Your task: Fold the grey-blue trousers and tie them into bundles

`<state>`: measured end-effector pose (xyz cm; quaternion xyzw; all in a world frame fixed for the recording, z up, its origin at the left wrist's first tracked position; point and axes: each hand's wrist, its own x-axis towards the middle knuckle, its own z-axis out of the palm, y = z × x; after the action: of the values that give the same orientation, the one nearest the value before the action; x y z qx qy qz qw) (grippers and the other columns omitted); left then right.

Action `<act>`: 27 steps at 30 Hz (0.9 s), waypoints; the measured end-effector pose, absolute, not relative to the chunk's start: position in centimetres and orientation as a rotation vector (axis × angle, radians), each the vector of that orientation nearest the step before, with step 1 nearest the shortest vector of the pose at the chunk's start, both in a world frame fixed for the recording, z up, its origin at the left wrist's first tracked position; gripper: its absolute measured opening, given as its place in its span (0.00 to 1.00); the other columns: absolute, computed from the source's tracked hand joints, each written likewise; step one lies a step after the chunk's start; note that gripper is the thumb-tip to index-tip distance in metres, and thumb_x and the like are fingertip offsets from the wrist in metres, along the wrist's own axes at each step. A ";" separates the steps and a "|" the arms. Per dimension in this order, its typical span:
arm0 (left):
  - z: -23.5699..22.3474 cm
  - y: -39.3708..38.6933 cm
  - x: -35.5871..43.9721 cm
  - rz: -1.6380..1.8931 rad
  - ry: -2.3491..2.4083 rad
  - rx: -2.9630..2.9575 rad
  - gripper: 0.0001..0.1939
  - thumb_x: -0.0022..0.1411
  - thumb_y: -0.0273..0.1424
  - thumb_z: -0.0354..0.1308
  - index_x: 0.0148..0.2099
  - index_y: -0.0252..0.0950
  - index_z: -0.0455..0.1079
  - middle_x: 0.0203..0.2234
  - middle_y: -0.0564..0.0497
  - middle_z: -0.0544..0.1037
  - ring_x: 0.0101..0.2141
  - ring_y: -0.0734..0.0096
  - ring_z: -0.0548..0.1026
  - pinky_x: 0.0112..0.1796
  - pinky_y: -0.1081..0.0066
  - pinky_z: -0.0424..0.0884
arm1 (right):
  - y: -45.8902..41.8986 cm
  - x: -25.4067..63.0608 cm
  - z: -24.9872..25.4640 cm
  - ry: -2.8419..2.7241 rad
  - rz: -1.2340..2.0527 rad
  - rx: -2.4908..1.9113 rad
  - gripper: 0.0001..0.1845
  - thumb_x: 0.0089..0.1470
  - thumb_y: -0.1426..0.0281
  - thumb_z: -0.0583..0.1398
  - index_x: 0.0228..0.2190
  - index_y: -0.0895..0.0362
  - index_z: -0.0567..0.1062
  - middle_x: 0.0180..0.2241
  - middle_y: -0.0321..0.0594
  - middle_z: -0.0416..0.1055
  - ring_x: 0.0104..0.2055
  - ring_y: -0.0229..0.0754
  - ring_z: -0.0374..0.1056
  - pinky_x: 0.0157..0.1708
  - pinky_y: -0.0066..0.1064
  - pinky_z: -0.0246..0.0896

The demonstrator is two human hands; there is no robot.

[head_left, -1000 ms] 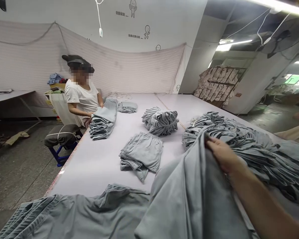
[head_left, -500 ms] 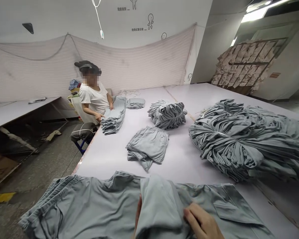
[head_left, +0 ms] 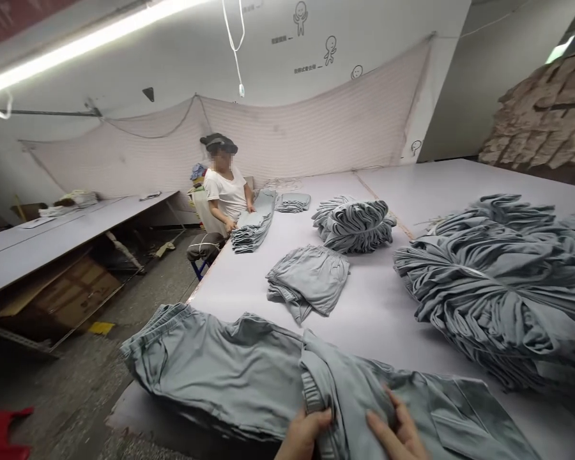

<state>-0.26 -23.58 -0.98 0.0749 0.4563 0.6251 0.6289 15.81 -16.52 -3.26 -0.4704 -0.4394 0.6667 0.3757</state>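
Note:
Grey-green trousers [head_left: 230, 364] lie spread along the near side of the table, with their elastic waistband at the left. Across the middle lies a folded trouser leg [head_left: 349, 383] with a gathered elastic edge. My left hand [head_left: 304, 434] is closed on that edge, its thumb on top and the other fingers partly hidden under the cloth. On the right, my right hand [head_left: 400, 428] pinches the same trouser leg between thumb and fingers. A flat pocket shows on the cloth to the right of my right hand.
Folded grey garments [head_left: 311, 278] lie just beyond. Past them stands a tied bundle [head_left: 354, 223], with a larger tied heap [head_left: 498, 281] at the right. A co-worker [head_left: 227, 191] sits at the table's far left edge, hands on a grey stack [head_left: 253, 230]. A side table [head_left: 76, 230] stands left.
The view has swung left. My left hand, mostly hidden behind the cloth before, now shows gripping the elastic edge. The raised fold is lower and flatter, and my right hand has closed on it.

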 end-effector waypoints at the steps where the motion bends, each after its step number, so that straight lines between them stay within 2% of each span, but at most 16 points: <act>1: -0.2 -24.0 -1.1 1.423 1.032 0.158 0.30 0.40 0.36 0.68 0.48 0.35 0.70 0.36 0.44 0.82 0.46 0.49 0.76 0.50 0.56 0.69 | -15.7 16.6 -2.4 -1.149 1.667 -1.210 0.51 0.37 0.47 0.65 0.59 0.50 0.56 0.57 0.46 0.65 0.57 0.54 0.64 0.50 0.39 0.67; 5: 4.5 -26.9 -8.9 1.378 1.065 0.145 0.24 0.47 0.37 0.62 0.47 0.34 0.72 0.36 0.43 0.82 0.48 0.49 0.75 0.49 0.54 0.70 | -11.5 20.8 1.7 -1.261 1.458 -1.329 0.45 0.38 0.50 0.62 0.58 0.48 0.59 0.53 0.46 0.69 0.49 0.54 0.70 0.43 0.40 0.70; 7: 6.6 -28.7 -14.4 1.396 1.156 0.127 0.22 0.51 0.38 0.58 0.47 0.32 0.72 0.34 0.44 0.82 0.48 0.50 0.75 0.49 0.54 0.70 | -9.5 22.3 2.7 -1.349 1.302 -1.402 0.41 0.36 0.53 0.60 0.54 0.50 0.65 0.51 0.47 0.70 0.50 0.56 0.69 0.48 0.42 0.67; 9: 8.2 -30.3 -19.7 1.427 1.257 0.081 0.21 0.53 0.37 0.54 0.47 0.31 0.72 0.31 0.47 0.82 0.47 0.52 0.76 0.48 0.55 0.70 | -8.0 22.5 2.4 -1.452 1.181 -1.418 0.37 0.34 0.57 0.58 0.50 0.52 0.69 0.50 0.47 0.72 0.52 0.56 0.67 0.55 0.45 0.59; 12: 9.5 -32.3 -26.1 1.443 1.358 0.055 0.21 0.50 0.33 0.59 0.48 0.33 0.70 0.29 0.49 0.82 0.43 0.53 0.78 0.45 0.57 0.74 | -6.9 20.0 0.2 -1.600 1.142 -1.373 0.34 0.33 0.61 0.54 0.46 0.55 0.72 0.48 0.48 0.74 0.54 0.56 0.66 0.60 0.47 0.51; 17: 10.6 -35.5 -33.6 1.425 1.609 0.131 0.30 0.48 0.28 0.65 0.54 0.29 0.65 0.31 0.44 0.82 0.36 0.54 0.80 0.39 0.60 0.77 | -7.6 11.9 -4.4 -1.819 1.158 -1.325 0.39 0.32 0.63 0.49 0.49 0.59 0.71 0.52 0.47 0.70 0.58 0.50 0.63 0.61 0.41 0.52; 21: 11.0 -36.8 -38.2 1.340 1.729 0.243 0.39 0.47 0.30 0.67 0.60 0.33 0.57 0.33 0.45 0.81 0.34 0.53 0.80 0.38 0.59 0.77 | -8.6 7.0 -6.5 -1.925 1.108 -1.418 0.43 0.33 0.63 0.46 0.53 0.62 0.68 0.53 0.49 0.70 0.57 0.49 0.64 0.60 0.40 0.53; 24: 11.2 -36.6 -40.3 1.255 1.698 0.332 0.43 0.44 0.31 0.69 0.60 0.34 0.55 0.34 0.46 0.81 0.35 0.54 0.80 0.38 0.60 0.77 | -9.2 6.2 -7.1 -1.872 1.068 -1.468 0.41 0.35 0.64 0.46 0.53 0.63 0.68 0.52 0.50 0.70 0.58 0.49 0.63 0.59 0.39 0.54; 27: 11.2 -36.1 -41.7 1.284 1.624 0.420 0.46 0.42 0.32 0.70 0.62 0.37 0.54 0.37 0.48 0.81 0.38 0.55 0.80 0.41 0.62 0.76 | -9.5 7.1 -6.8 -1.781 0.982 -1.440 0.39 0.38 0.64 0.47 0.54 0.59 0.67 0.54 0.46 0.69 0.59 0.48 0.62 0.59 0.37 0.54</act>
<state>-41.68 -36.08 11.25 0.1732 0.6693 0.5291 0.4921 7.07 -9.48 -6.82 -0.5476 -0.6773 0.3735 0.3193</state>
